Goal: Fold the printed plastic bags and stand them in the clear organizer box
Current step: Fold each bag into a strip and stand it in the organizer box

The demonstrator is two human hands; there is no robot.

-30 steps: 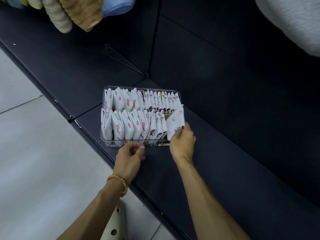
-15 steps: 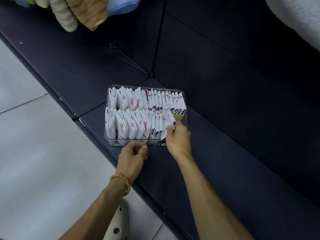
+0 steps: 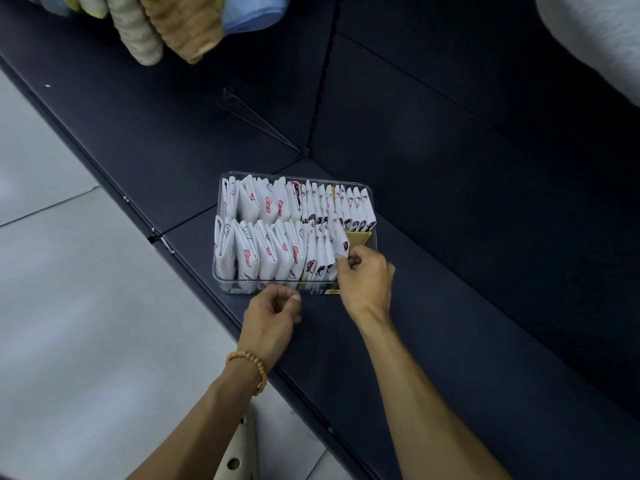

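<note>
The clear organizer box (image 3: 294, 287) is set on a dark shelf (image 3: 450, 323), near its front edge. Two rows of folded printed plastic bags (image 3: 263, 251) are stood upright in it, one row behind the other. The last folded bag (image 3: 341, 245) of the near row, at the 3 o'clock end, is pinched at its right edge by the thumb and fingertips of the right hand (image 3: 365, 280), with the other fingers curled. The bag is tilted a little and is touching the bags at 9 o'clock of it. Just at 2 o'clock of the fingers a yellow card piece (image 3: 358, 237) is seen on the bottom of the box.

The left hand (image 3: 272, 315) is held just before the near wall of the box, at 6 o'clock of it. Its fingers are curled loosely and nothing is seen between them. A bracelet of wooden beads (image 3: 254, 367) is worn on the left wrist.

No writing can be read. Pink bows and black outline drawings are printed on the white bags. Small labels are stuck on the near wall of the box, but they are too small to read.

The box is of hard transparent plastic with rounded corners. The bags are of thin, creased film. At 11 o'clock, rolled knitted fabrics (image 3: 166, 26) in beige and brown are seen, with a blue cloth (image 3: 252, 12) beside them.
</note>
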